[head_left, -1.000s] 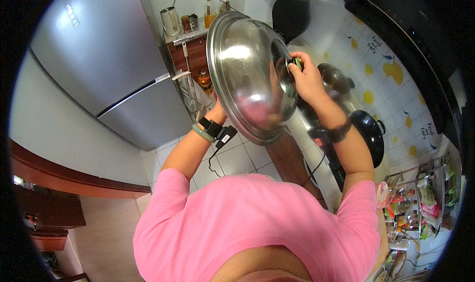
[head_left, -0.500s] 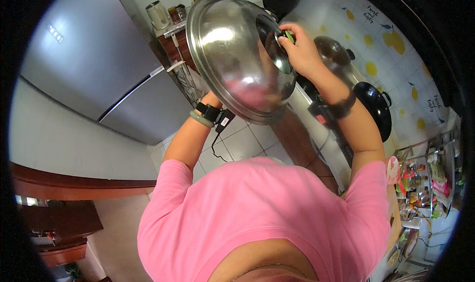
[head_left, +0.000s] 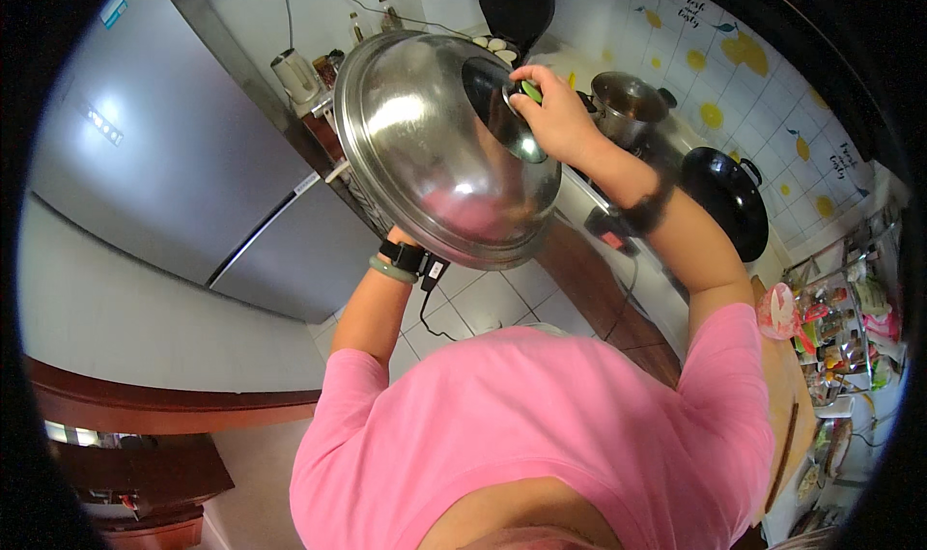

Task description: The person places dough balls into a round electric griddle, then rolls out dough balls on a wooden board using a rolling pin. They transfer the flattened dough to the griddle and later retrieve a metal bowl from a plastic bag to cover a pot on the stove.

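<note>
A large, domed stainless-steel lid (head_left: pixel 415 164) is held up in front of me, tilted, over the gap between the refrigerator and the stove counter. My right hand (head_left: pixel 550 115) is closed on its knob, which has a green part and a dark round base. Under the lid's near left edge comes my left forearm, with a dark band and a pale green bangle at the wrist. Only a sliver of my left hand (head_left: pixel 399 236) shows; its fingers are hidden behind the lid.
At the right, a lidded pot (head_left: pixel 628 115) and a black wok (head_left: pixel 724 202) stand along the tiled wall. A rack of jars (head_left: pixel 840 328) and a wooden board (head_left: pixel 787 405) are nearer. The refrigerator (head_left: pixel 183 144) fills the left; a black round appliance (head_left: pixel 517 9) stands open at the back.
The lid and both hands appear a little farther left in the picture, the lid still gripped by its knob. The view has shifted, showing more of the pot and back counter.
</note>
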Demonstrator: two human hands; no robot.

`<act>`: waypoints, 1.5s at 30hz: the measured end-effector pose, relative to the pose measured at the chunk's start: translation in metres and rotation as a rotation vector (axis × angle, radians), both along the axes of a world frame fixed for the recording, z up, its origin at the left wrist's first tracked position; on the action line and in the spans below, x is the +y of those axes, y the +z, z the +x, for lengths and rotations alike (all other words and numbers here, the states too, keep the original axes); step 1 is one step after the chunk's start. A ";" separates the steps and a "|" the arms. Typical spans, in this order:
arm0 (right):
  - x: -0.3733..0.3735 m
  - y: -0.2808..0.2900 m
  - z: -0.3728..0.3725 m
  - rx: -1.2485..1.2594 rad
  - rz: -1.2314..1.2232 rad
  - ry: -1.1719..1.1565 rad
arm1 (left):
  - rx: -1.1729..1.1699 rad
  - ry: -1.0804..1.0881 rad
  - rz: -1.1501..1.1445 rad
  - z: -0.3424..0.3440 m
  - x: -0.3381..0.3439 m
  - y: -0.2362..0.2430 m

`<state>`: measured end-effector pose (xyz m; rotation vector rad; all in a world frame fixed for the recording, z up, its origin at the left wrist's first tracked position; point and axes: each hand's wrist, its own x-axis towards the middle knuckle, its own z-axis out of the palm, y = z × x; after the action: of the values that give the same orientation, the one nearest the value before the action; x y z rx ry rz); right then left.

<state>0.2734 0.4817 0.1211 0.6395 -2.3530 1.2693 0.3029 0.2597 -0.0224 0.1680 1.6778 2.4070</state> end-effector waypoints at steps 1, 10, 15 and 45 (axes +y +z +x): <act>0.001 0.001 0.000 0.003 0.002 0.012 | 0.001 0.006 -0.012 0.001 -0.001 -0.001; 0.009 -0.001 -0.001 0.024 -0.026 0.020 | 0.042 0.128 -0.194 0.002 -0.038 -0.009; 0.071 0.005 0.003 -0.036 0.065 -0.127 | 0.036 0.239 -0.289 0.023 -0.072 -0.018; 0.386 -0.108 -0.038 -0.628 0.642 -0.917 | -0.099 0.547 -0.470 0.096 -0.101 -0.057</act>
<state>0.2357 0.8681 0.0129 -0.7703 -2.9580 0.2905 0.3990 0.1587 -0.0794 -0.5363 2.4175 2.1931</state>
